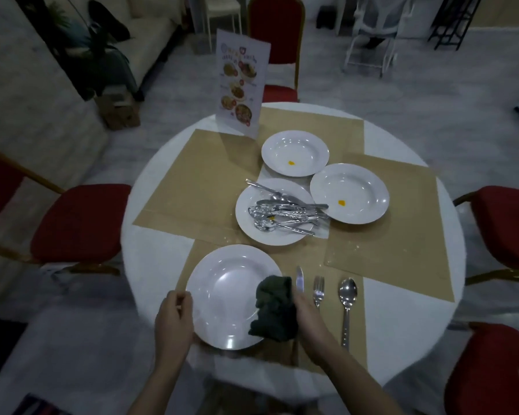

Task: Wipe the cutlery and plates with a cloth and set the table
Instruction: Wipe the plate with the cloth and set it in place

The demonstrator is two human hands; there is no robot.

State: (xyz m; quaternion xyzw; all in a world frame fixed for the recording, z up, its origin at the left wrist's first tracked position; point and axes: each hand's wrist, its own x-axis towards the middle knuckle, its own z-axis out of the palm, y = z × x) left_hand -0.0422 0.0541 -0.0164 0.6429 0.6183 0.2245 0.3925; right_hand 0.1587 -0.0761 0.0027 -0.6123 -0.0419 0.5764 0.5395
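Note:
A white plate [222,292] lies on the near tan placemat [327,333]. My left hand [174,319] grips its left rim. My right hand [304,313] holds a dark green cloth [274,310] over the plate's right edge. To the right of the plate lie a knife [299,278], partly hidden by my hand, a fork [318,290] and a spoon [347,307]. Further in, a plate [249,232] carries a pile of several cutlery pieces [282,214]. Two more plates [294,152] [349,193] each show a small yellow spot.
The round table [150,253] has a white cloth and several tan placemats. A standing menu card [241,85] is at the far side. Red chairs stand at the left [78,220], far [277,40], right [507,226] and near right [492,372].

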